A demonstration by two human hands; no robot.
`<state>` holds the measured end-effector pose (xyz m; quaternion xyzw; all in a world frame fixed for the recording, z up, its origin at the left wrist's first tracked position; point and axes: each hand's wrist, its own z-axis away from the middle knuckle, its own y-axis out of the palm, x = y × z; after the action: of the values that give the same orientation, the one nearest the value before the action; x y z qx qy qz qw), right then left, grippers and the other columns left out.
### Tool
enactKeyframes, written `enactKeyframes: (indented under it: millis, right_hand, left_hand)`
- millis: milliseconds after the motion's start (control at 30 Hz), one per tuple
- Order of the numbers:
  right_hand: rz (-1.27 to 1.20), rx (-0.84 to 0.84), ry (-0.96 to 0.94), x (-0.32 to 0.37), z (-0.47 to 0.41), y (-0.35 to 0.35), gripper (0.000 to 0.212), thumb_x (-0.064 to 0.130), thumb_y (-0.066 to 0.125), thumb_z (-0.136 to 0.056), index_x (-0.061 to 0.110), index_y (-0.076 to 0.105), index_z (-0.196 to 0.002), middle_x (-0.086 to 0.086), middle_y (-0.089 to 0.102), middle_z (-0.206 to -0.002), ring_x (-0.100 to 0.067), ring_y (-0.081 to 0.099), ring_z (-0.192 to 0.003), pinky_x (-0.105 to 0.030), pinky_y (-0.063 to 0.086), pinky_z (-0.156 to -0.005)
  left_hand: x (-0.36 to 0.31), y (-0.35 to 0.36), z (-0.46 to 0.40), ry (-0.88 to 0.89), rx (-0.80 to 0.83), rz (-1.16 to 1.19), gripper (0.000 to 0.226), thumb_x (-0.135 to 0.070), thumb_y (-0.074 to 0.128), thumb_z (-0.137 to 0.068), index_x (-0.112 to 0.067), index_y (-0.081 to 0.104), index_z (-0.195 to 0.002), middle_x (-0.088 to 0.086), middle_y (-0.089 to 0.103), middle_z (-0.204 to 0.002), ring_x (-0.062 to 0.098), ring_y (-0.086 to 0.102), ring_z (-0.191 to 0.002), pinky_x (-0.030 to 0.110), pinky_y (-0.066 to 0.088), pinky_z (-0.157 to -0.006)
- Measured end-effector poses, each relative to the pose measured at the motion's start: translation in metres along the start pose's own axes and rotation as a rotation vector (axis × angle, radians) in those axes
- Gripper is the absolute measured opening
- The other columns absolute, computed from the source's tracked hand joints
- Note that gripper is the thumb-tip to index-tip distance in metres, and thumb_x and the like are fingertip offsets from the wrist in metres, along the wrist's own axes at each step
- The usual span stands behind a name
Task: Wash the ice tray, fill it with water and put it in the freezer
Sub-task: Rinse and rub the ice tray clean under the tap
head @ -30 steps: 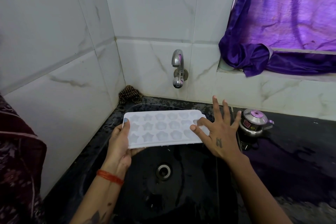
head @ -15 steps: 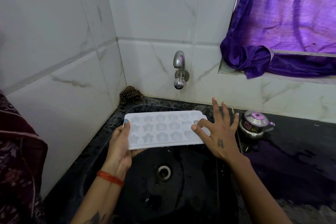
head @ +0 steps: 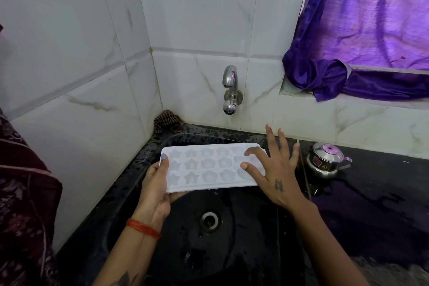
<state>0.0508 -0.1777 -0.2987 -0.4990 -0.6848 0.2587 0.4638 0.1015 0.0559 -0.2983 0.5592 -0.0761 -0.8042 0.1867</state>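
A white ice tray (head: 209,166) with star and flower shaped cells is held level above the black sink (head: 243,239). My left hand (head: 156,186) grips its left end, thumb on top. My right hand (head: 274,169) lies over the tray's right end with fingers spread, thumb and forefinger touching the cells. The chrome tap (head: 230,89) sticks out of the tiled wall behind and above the tray. No water runs from it.
A small steel pot with a lid (head: 325,161) stands on the wet black counter right of the sink. A brown scrubber cloth (head: 168,121) sits in the back left corner. A purple curtain (head: 362,37) hangs over the window ledge at the right.
My right hand's fingers have shifted slightly over the tray's right end. The tray stays at about the same spot above the sink.
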Motion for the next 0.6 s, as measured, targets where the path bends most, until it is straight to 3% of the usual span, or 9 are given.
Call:
enactKeyframes:
  millis: [100, 233, 433, 600]
  right_hand:
    - [0.052, 0.048, -0.023, 0.0053, -0.0017, -0.0012, 0.077, 0.084, 0.002, -0.075, 0.042, 0.064, -0.093, 0.010, -0.015, -0.156, -0.018, -0.022, -0.144, -0.045, -0.029, -0.106]
    - [0.068, 0.148, -0.010, 0.0081, -0.0013, -0.0026, 0.089, 0.086, -0.010, -0.067, 0.053, 0.061, -0.109, 0.010, -0.019, -0.156, -0.017, -0.028, -0.142, -0.045, -0.032, -0.103]
    - [-0.006, 0.203, 0.001, 0.0095, -0.0010, -0.0051, 0.091, 0.090, -0.008, -0.064, 0.050, 0.064, -0.105, 0.010, -0.014, -0.158, -0.013, -0.028, -0.141, -0.039, -0.035, -0.100]
    - [0.129, 0.169, -0.019, 0.0079, -0.0008, -0.0044, 0.089, 0.086, -0.009, -0.067, 0.046, 0.063, -0.101, 0.007, -0.010, -0.159, -0.019, -0.024, -0.144, -0.049, -0.030, -0.105]
  left_hand:
    - [-0.0004, 0.0006, 0.0012, 0.004, 0.001, 0.001, 0.025, -0.041, 0.051, -0.094, -0.019, 0.057, -0.104, 0.006, 0.068, -0.100, 0.025, 0.067, -0.087, 0.041, 0.056, -0.061]
    - [-0.0020, 0.0002, 0.0025, 0.020, -0.001, -0.001, 0.020, -0.041, 0.051, -0.094, -0.021, 0.056, -0.096, 0.005, 0.068, -0.098, 0.025, 0.066, -0.086, 0.043, 0.055, -0.064]
    - [-0.0009, -0.0009, 0.0046, 0.023, -0.010, -0.006, 0.020, -0.041, 0.051, -0.094, -0.021, 0.055, -0.093, 0.004, 0.068, -0.094, 0.023, 0.066, -0.082, 0.041, 0.055, -0.060]
    - [0.0000, -0.0008, 0.0055, 0.027, -0.011, -0.015, 0.020, -0.040, 0.051, -0.094, -0.021, 0.056, -0.094, 0.004, 0.069, -0.093, 0.023, 0.067, -0.081, 0.039, 0.057, -0.057]
